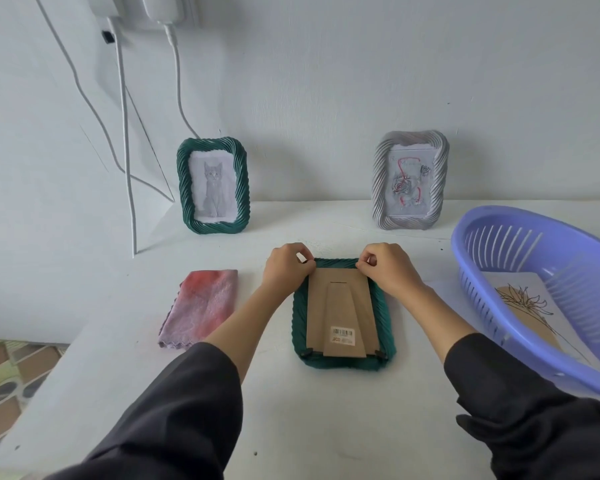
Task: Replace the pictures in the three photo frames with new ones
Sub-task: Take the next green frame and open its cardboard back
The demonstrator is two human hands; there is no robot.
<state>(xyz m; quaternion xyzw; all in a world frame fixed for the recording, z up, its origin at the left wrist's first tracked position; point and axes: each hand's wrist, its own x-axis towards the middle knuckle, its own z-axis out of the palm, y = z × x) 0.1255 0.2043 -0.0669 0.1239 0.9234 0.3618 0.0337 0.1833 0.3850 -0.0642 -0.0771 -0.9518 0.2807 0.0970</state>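
A green frame [343,363] lies face down on the white table [291,410], its cardboard back [340,306] facing up. The left hand [284,268] and right hand [385,268] each pinch a top corner of the green frame with curled fingers. A cat frame [212,185] and a silver frame [410,181] stand upright by the wall. A purple basket [478,292] sits to the right.

Clad in dark charcoal sleeves [174,410], loose, creased, ending mid-forearm. Bare beyond: forearms [243,320], left hand [284,268], right hand [387,270].
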